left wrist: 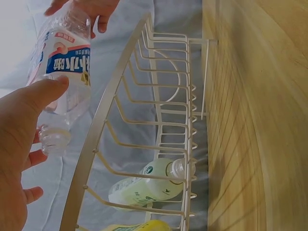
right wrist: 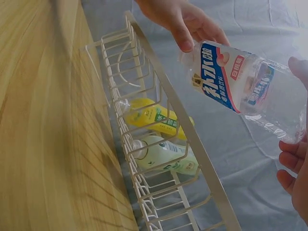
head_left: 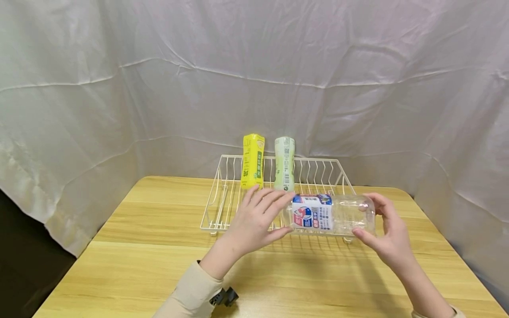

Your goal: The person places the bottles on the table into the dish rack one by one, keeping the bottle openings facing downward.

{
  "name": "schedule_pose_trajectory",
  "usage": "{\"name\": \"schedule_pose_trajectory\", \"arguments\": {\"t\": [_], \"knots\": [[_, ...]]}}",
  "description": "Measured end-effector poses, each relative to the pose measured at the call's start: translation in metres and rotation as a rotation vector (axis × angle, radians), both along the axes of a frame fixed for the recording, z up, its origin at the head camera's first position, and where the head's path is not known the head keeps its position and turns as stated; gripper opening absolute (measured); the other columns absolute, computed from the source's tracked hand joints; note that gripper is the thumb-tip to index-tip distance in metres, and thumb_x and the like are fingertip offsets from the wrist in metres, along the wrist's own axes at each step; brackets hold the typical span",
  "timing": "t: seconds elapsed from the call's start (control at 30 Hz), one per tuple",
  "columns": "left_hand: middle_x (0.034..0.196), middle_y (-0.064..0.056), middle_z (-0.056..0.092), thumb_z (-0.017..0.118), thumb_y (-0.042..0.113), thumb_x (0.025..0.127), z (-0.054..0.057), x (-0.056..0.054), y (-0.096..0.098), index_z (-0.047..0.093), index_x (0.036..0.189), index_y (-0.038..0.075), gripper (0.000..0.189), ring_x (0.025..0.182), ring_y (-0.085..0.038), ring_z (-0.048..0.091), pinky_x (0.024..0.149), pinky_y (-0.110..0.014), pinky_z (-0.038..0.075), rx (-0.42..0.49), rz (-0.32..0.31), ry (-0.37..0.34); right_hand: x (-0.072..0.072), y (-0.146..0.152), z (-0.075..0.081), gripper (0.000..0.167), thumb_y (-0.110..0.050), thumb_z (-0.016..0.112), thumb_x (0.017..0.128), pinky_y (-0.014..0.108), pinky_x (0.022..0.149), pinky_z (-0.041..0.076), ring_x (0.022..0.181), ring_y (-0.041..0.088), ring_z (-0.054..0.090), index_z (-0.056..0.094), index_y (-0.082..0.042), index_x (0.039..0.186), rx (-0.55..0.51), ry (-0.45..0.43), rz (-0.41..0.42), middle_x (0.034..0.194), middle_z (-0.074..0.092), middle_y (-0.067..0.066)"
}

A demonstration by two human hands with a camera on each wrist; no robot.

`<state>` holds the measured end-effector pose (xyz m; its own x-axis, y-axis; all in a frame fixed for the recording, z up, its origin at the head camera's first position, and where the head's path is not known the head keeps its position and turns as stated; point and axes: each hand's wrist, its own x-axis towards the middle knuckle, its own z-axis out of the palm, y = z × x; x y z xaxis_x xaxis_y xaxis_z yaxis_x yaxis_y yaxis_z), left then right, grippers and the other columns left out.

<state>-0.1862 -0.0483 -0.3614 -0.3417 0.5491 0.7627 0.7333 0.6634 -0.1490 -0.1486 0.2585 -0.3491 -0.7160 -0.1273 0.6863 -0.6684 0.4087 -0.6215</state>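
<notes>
A clear plastic bottle [head_left: 350, 214] with a white, blue and pink label lies sideways in the air over the front of a white wire rack [head_left: 224, 198]. Its base end is gripped by my right hand [head_left: 391, 232], thumb in front and fingers behind. At the neck end, my left hand [head_left: 254, 218] holds it between thumb and fingers; the left wrist view shows the thumb across the label [left wrist: 72, 65] and the uncapped-looking neck [left wrist: 54, 138] below. Behind it, a yellow bottle [head_left: 252, 161] and a pale green bottle [head_left: 284, 161] lean side by side in the rack, necks down.
The rack stands on small feet on a wood-grain table [head_left: 131, 265]. Grey cloth [head_left: 278, 101] hangs behind and along both sides. A black device [head_left: 224, 297] is strapped at the left sleeve.
</notes>
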Motion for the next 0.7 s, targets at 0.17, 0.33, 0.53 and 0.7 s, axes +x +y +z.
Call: {"name": "schedule_pose_trajectory", "arguments": {"t": [0.17,0.33,0.53,0.7], "knots": [[0.134,-0.003,0.058,0.071,0.052,0.082,0.001,-0.001,-0.002,0.048,0.142,0.014,0.075,0.124,-0.022,0.052,0.112,-0.049,0.037,0.008,0.006,0.000,-0.001,0.005,0.002,0.077,0.019,0.072,0.059,0.009,0.088,0.040,0.095,0.003,0.051,0.045,0.013,0.131,-0.025,0.043,-0.009,0.106,0.058,-0.013],[0.135,-0.003,0.058,0.068,0.053,0.084,0.001,-0.002,-0.005,0.049,0.142,0.015,0.072,0.125,-0.023,0.052,0.112,-0.050,0.038,0.001,0.033,-0.033,-0.002,0.011,0.005,0.075,0.021,0.071,0.058,0.010,0.088,0.040,0.096,0.001,0.053,0.047,0.014,0.129,-0.051,0.079,-0.034,0.106,0.059,-0.014],[0.135,-0.003,0.057,0.063,0.057,0.085,0.002,-0.004,-0.015,0.052,0.139,0.018,0.067,0.128,-0.024,0.049,0.110,-0.052,0.038,-0.018,0.139,-0.143,-0.003,0.021,0.012,0.073,0.019,0.068,0.060,0.011,0.086,0.039,0.095,0.003,0.049,0.048,0.013,0.129,-0.079,0.095,-0.083,0.108,0.056,-0.014],[0.139,-0.004,0.054,0.058,0.060,0.088,0.004,-0.008,-0.025,0.049,0.141,0.021,0.066,0.131,-0.027,0.047,0.110,-0.055,0.037,-0.002,0.224,-0.259,-0.006,0.030,0.015,0.070,0.015,0.070,0.061,0.010,0.085,0.040,0.095,0.004,0.050,0.048,0.016,0.128,-0.109,0.145,-0.124,0.108,0.057,-0.013]]}}
